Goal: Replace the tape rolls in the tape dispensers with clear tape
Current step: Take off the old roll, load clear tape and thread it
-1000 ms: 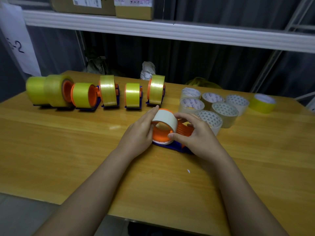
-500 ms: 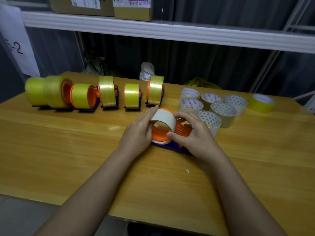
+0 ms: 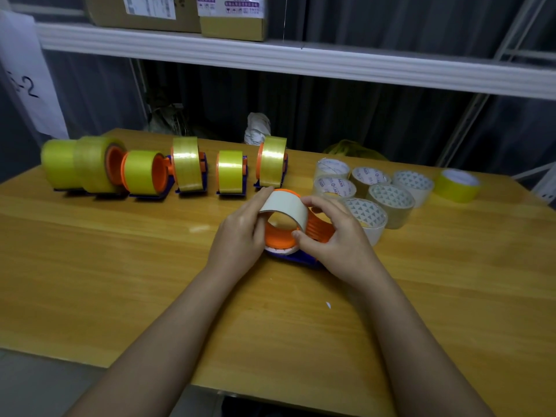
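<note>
I have one view only, from the head camera: it looks forward and down across the wooden table [image 3: 120, 266] from its near edge, close above both forearms, wide enough to reach the far edge and the shelf [image 3: 301, 60] beyond.

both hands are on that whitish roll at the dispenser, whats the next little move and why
Probably press the whitish roll further onto the orange hub. The roll sits tilted, partly over the hub, with the left hand and right hand gripping either side, so it does not look fully seated yet.
</note>
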Motion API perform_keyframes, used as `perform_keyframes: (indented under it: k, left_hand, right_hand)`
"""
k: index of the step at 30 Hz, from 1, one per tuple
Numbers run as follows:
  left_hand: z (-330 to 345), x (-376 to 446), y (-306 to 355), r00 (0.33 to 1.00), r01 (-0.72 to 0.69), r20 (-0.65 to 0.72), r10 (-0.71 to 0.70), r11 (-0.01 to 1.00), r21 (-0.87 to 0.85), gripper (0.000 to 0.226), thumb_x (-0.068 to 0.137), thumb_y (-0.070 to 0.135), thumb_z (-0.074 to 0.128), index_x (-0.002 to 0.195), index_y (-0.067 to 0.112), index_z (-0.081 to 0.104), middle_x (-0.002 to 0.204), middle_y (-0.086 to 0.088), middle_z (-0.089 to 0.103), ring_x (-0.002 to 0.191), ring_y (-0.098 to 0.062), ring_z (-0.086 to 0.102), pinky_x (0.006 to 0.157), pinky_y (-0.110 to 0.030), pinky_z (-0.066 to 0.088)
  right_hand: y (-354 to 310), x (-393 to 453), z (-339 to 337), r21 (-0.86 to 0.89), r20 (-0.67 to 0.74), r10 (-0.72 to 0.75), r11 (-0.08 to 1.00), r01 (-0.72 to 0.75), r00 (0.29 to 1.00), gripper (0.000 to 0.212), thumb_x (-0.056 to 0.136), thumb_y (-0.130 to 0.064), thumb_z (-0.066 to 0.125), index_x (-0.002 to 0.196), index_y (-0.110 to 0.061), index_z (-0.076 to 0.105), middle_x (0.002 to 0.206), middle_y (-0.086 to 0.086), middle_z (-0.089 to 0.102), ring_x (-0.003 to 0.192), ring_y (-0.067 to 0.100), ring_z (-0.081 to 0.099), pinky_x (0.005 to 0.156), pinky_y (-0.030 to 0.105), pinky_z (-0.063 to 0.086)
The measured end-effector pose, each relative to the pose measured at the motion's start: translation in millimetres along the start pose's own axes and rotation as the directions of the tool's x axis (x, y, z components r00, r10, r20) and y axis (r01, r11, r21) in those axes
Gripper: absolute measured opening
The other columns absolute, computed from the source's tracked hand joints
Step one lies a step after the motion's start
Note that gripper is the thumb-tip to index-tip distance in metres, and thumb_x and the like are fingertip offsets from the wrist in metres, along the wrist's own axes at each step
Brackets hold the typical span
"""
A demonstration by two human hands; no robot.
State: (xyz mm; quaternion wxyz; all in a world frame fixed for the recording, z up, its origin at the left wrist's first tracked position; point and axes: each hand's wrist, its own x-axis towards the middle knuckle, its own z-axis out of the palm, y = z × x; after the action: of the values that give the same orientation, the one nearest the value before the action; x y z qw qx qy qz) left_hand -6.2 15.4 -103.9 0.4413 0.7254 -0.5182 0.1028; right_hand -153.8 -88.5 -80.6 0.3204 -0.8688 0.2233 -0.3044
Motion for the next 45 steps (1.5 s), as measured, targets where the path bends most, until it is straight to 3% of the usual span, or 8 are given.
perform_keyframes:
  k: [4, 9, 16, 21, 31, 37, 41, 45]
  left_hand:
    - [-1.1, 1.2, 0.3, 0.998, -0.022, -0.061, 0.025, 0.999, 0.044, 0.051, 0.092, 0.005, 0.043, 0.142, 0.013, 0.042, 0.141, -0.009, 0.05, 0.122, -0.025, 0.054, 0.087, -0.022, 0.043]
    - [-2.8, 1.9, 1.2, 0.992, -0.035, -0.114, 0.044, 0.996, 0.079, 0.05, 0.092, 0.012, 0.039, 0.141, 0.016, 0.044, 0.14, -0.006, 0.052, 0.118, -0.018, 0.056, 0.08, -0.015, 0.042]
    - [-5.1, 4.4, 1.5, 0.99, -0.053, -0.128, 0.064, 0.995, 0.084, 0.053, 0.09, 0.015, 0.037, 0.142, 0.022, 0.042, 0.147, 0.0, 0.044, 0.126, 0.003, 0.036, 0.084, 0.0, 0.032]
    - [-5.9, 5.0, -1.1, 0.988, -0.054, -0.144, 0.059, 0.998, 0.036, 0.052, 0.092, 0.012, 0.041, 0.143, 0.021, 0.042, 0.147, -0.002, 0.043, 0.13, -0.002, 0.036, 0.088, 0.003, 0.028]
    - [-2.9, 2.4, -0.2, 0.992, -0.004, -0.125, 0.002, 1.0, -0.014, 0.051, 0.093, 0.007, 0.048, 0.143, 0.014, 0.04, 0.133, -0.012, 0.057, 0.11, -0.027, 0.06, 0.079, -0.025, 0.044]
    - [-1.7, 4.0, -0.6, 0.997, -0.022, -0.073, 0.011, 0.989, -0.147, 0.057, 0.086, 0.011, 0.05, 0.142, 0.017, 0.04, 0.145, -0.004, 0.045, 0.13, -0.008, 0.041, 0.098, -0.026, 0.043]
    - [-0.2, 5.3, -1.1, 0.995, 0.006, 0.099, 0.02, 0.968, -0.252, 0.069, 0.085, 0.046, 0.058, 0.146, 0.027, 0.033, 0.153, 0.008, 0.029, 0.139, -0.001, 0.024, 0.107, -0.016, 0.028]
    - [-7.0, 4.9, 7.0, 0.991, 0.099, 0.122, -0.052, 0.902, -0.42, 0.079, 0.073, 0.084, 0.038, 0.135, 0.037, 0.036, 0.137, 0.011, 0.036, 0.121, 0.012, 0.036, 0.089, -0.002, 0.035]
  right_hand:
    - [-2.4, 1.1, -0.4, -0.118, 0.005, -0.048, 0.992, 0.048, 0.999, 0.061, 0.079, -0.042, 0.074, 0.134, -0.036, 0.049, 0.124, -0.017, 0.036, 0.121, 0.001, 0.026, 0.09, 0.002, 0.022]
    - [-4.1, -1.4, 2.2, -0.237, 0.008, -0.09, 0.968, 0.089, 0.996, 0.072, 0.076, -0.055, 0.066, 0.141, -0.043, 0.037, 0.114, -0.015, 0.046, 0.11, 0.005, 0.031, 0.095, 0.029, 0.026]
    - [-3.7, -1.9, 4.3, -0.261, 0.027, -0.099, 0.96, 0.103, 0.995, 0.07, 0.088, -0.044, 0.064, 0.148, -0.04, 0.027, 0.128, -0.013, 0.054, 0.12, 0.009, 0.039, 0.099, 0.025, 0.013]
    - [-7.2, -2.3, 3.9, -0.154, -0.003, -0.063, 0.986, 0.062, 0.998, 0.067, 0.084, -0.044, 0.069, 0.142, -0.04, 0.035, 0.117, -0.018, 0.053, 0.107, -0.006, 0.033, 0.101, 0.028, 0.019]
    - [-6.9, -1.3, 3.7, -0.029, 0.02, 0.03, 0.999, -0.029, 0.999, 0.052, 0.081, -0.041, 0.072, 0.127, -0.038, 0.046, 0.107, -0.021, 0.055, 0.11, 0.001, 0.049, 0.106, 0.047, 0.034]
    - [1.8, 1.6, 7.7, -0.012, -0.041, 0.016, 1.0, -0.017, 0.999, 0.048, 0.086, -0.025, 0.067, 0.13, -0.03, 0.048, 0.107, -0.015, 0.055, 0.1, 0.003, 0.053, 0.098, 0.045, 0.043]
    - [4.9, 3.3, 5.1, -0.015, -0.1, 0.026, 1.0, -0.027, 0.995, 0.05, 0.092, -0.013, 0.061, 0.139, -0.026, 0.049, 0.124, -0.01, 0.053, 0.108, 0.005, 0.052, 0.088, 0.016, 0.044]
    - [6.4, 3.9, 4.0, 0.022, -0.172, 0.056, 0.998, -0.053, 0.983, 0.049, 0.094, -0.004, 0.054, 0.139, -0.022, 0.051, 0.134, -0.006, 0.054, 0.122, 0.002, 0.044, 0.1, 0.02, 0.043]
